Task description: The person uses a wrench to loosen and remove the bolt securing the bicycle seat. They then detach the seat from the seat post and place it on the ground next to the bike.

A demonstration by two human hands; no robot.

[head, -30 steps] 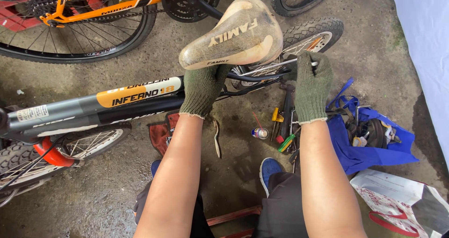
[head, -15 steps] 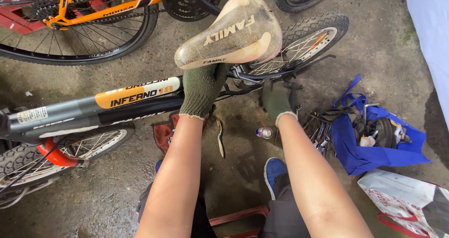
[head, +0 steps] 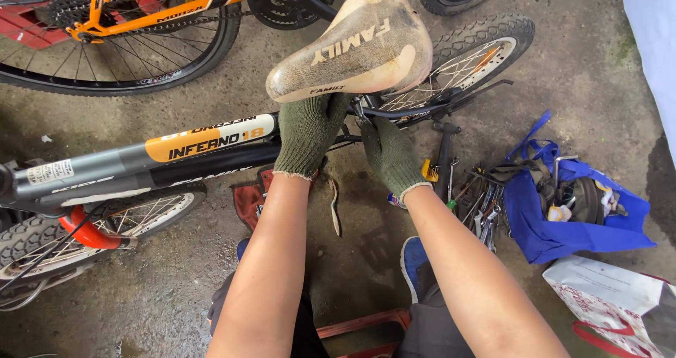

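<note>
A small black bicycle lies across in front of me, its frame (head: 127,164) running left and its worn tan saddle (head: 355,45) raised toward me. My left hand (head: 310,129), in a green knit glove, is closed on the frame just under the saddle. In the same kind of glove, my right hand (head: 391,154) reaches under the saddle's rear and its fingers are hidden there; what it grips cannot be told. The rear wheel (head: 479,52) shows behind the saddle.
An orange bicycle (head: 120,27) stands at the top left. A blue bag (head: 570,224) and loose tools (head: 475,196) lie on the concrete floor at right, with a white bag (head: 612,294) below them. The front wheel with a red fender (head: 91,228) is at left.
My right hand has come left from the rear wheel's tyre to the underside of the saddle. The left hand has stayed in place.
</note>
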